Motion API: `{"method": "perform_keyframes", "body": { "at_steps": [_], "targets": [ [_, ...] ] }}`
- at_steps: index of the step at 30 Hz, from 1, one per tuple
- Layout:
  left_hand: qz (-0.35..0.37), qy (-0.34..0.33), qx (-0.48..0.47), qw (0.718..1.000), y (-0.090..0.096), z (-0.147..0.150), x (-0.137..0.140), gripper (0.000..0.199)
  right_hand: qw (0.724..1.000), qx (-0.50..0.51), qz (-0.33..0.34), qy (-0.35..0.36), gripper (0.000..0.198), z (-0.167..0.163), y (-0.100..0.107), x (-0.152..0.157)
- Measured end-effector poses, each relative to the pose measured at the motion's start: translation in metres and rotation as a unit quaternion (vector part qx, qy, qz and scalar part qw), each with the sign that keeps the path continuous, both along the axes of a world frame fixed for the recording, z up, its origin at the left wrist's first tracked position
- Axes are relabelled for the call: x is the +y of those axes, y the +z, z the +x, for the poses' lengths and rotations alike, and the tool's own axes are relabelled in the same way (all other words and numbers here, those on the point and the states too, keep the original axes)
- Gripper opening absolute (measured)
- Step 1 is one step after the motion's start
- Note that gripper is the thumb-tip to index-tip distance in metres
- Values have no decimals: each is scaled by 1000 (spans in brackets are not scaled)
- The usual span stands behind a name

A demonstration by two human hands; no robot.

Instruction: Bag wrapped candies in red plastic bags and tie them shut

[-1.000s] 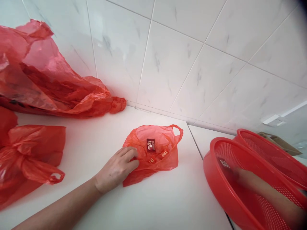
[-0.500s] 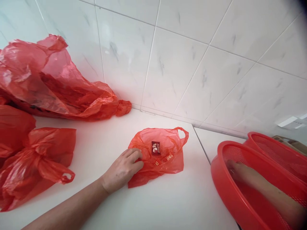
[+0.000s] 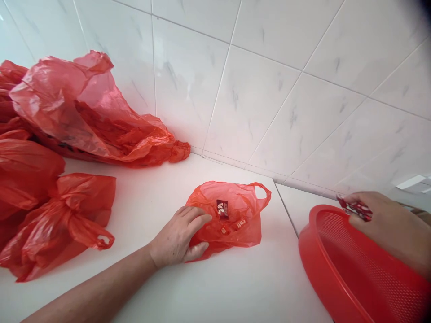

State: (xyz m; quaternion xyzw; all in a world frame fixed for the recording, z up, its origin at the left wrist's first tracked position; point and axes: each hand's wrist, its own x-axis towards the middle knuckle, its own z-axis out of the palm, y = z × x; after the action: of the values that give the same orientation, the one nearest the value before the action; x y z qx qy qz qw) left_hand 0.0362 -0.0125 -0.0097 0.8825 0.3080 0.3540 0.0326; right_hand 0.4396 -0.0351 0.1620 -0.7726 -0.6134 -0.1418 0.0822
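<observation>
A small red plastic bag [image 3: 247, 235] lies on the white tabletop with its mouth spread and one handle loop at its far right. Inside it show a dark red wrapped sweet [image 3: 222, 209] and some red-and-cream wrappers [image 3: 241, 223]. My left hand [image 3: 182, 235] rests at the bag's left edge, thumb and fingers apart, gripping nothing. Above the red plastic basket [image 3: 319, 260] on the right, my right hand [image 3: 384, 220] is closed on shiny dark red wrapped sweets [image 3: 359, 208]; how many, I cannot tell.
Knotted red bags [image 3: 74, 215] stand on the left. Behind them a large crumpled red bag [image 3: 97, 116] leans against the white tiled wall [image 3: 262, 98]. A seam [image 3: 286, 208] in the tabletop runs between the small bag and the basket.
My right hand has risen out of the basket and now has wrapped sweets in it. My left hand has loosened from the bag's edge, its thumb now spread from the fingers.
</observation>
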Motion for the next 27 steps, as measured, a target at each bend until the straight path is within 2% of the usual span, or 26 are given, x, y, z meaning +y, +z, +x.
{"method": "perform_keyframes", "body": {
  "at_steps": [2,4,6,9,12,15,16,18,21,24,27],
  "targets": [
    [5,-1,-18,1000,0,0,0,52,998,3,3,64,26,-28,10,-2],
    [21,18,-30,999,-1,0,0,52,983,-4,31,180,28,-66,11,-7],
    [34,46,-32,998,-2,0,-1,45,952,1,46,301,25,-106,3,-8],
    [36,70,-33,996,-1,1,-2,39,921,6,28,389,27,-150,-16,2],
    [42,56,-44,997,0,1,-4,39,919,13,-71,388,31,-170,-31,18],
    [37,20,-56,998,0,-1,-4,49,924,77,-170,334,26,-171,-33,32],
    [32,11,-60,998,0,-1,-3,51,930,99,-173,308,24,-168,-32,37],
    [13,10,-63,998,0,-2,-2,48,954,120,-126,245,26,-161,-29,46],
    [-14,36,-57,998,0,-2,-1,35,977,127,-45,163,45,-154,-30,55],
    [-29,50,-44,997,-1,-1,-1,29,972,160,-52,165,63,-159,-44,52],
    [-37,54,-32,997,-2,0,-1,33,958,174,-97,205,58,-171,-70,42]
  ]
}}
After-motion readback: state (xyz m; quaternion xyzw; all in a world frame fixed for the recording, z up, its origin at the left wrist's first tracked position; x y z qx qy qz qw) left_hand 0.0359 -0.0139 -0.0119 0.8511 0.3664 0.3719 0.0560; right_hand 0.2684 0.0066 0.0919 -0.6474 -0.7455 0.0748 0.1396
